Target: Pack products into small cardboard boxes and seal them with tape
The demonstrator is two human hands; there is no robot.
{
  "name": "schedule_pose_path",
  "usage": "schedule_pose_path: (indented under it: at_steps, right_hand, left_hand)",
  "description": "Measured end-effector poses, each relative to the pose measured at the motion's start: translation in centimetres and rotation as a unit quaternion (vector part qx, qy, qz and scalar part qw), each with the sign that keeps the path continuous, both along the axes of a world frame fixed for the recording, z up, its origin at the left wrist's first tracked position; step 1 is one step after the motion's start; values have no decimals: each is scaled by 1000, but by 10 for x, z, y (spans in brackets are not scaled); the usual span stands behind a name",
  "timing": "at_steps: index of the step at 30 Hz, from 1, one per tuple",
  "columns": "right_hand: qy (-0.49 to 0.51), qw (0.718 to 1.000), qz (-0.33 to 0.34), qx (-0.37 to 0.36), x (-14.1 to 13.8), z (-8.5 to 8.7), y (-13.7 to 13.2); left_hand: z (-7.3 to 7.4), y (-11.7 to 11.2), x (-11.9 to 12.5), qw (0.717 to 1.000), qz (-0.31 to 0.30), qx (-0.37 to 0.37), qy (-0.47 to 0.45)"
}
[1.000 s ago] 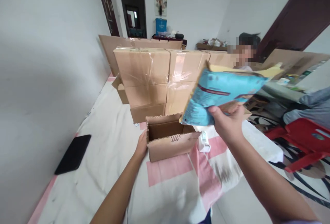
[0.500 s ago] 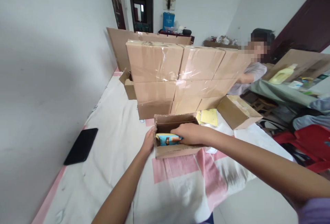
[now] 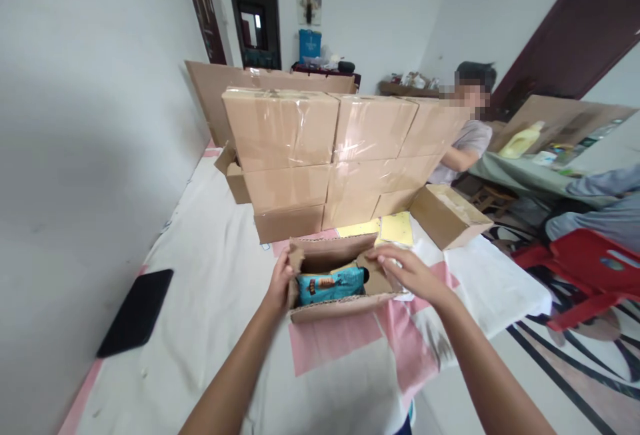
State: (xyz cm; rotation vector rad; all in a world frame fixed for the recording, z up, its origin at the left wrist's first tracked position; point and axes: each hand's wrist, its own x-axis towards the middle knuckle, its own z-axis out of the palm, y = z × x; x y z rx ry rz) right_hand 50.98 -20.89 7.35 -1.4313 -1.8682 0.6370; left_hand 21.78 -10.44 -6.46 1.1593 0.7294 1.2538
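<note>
on the cloth-covered bed, head view, we list:

item one: small carton (image 3: 340, 306), brown, top open, standing on the white and pink cloth (image 3: 210, 301) just in front of us.

item two: blue packet (image 3: 331, 285), lying on its side inside the small carton, against the front wall, its printed face turned up.

item three: our left hand (image 3: 279, 281), at the carton's left end, thumb and fingers pinched on the left flap (image 3: 296, 258), which stands raised.

item four: our right hand (image 3: 407, 275), fingers spread and laid flat on the right flap (image 3: 377, 280), which is tilted inward over the packet's end. it grips nothing.

item five: stack of sealed cartons (image 3: 320, 148), taped and shiny, three layers high, behind the small carton.

item six: yellow sheet (image 3: 397, 228) and a loose carton (image 3: 450, 216), lying beside the stack on the right.

item seven: black slab (image 3: 135, 311), flat on the cloth near the wall, well apart from our left hand.

item eight: another person (image 3: 465, 145), seated beyond the stack; red chair (image 3: 590, 268) on the floor at right.
</note>
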Motion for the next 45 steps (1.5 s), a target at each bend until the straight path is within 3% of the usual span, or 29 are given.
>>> schedule_pose_path:
  at_steps: [3, 6, 8, 11, 14, 16, 19, 21, 22, 24, 26, 27, 29, 33, 37, 41, 45]
  right_hand:
    - [40, 999, 27, -19, 0, -25, -7]
    - [125, 991, -42, -1, 2, -39, -17]
    - [179, 981, -72, 3, 4, -49, -29]
    - [254, 965, -68, 12, -1, -69, -49]
    - [320, 944, -68, 38, -17, -92, -54]
    - [338, 932, -112, 66, -30, -107, -43]
    - [331, 906, -243, 106, -45, -123, -18]
    - [318, 892, -300, 118, -51, -127, -6]
    - [313, 890, -310, 121, -54, -127, -4]
    - [309, 891, -310, 124, -55, -125, -3]
    - [306, 894, -302, 127, -54, -124, -4]
    - [302, 896, -299, 128, -53, -124, -4]
    - [287, 902, -295, 131, -51, -125, -2]
    - [283, 911, -274, 120, -51, -130, -4]
    - [335, 889, -285, 124, -44, -135, -25]
    - [273, 870, -381, 156, 3, -137, -46]
    - [243, 853, -444, 127, 66, -134, -37]
  left_hand:
    - [20, 3, -8, 994, -43, 82, 55]
    - [28, 8, -19, 982, -18, 151, 112]
    - [28, 11, -26, 973, -41, 193, 124]
    - [30, 14, -32, 958, -92, 214, 168]
    - [32, 19, -31, 943, -78, 193, 260]
    - [32, 25, -28, 929, -77, 195, 305]
    - [35, 31, -26, 914, -80, 228, 325]
    - [45, 25, -26, 897, -22, 267, 351]
    - [53, 19, -25, 875, 7, 298, 382]
    - [72, 1, -18, 796, 13, 381, 470]
    - [88, -19, -4, 696, -83, 464, 541]
    - [93, -27, 5, 660, -117, 488, 560]
    - [99, -42, 23, 627, -122, 489, 594]
    - [100, -62, 45, 652, -79, 408, 635]
    - [108, -72, 46, 663, -62, 374, 646]
    - [118, -75, 39, 634, -43, 425, 645]
    - [120, -77, 39, 623, -35, 438, 647]
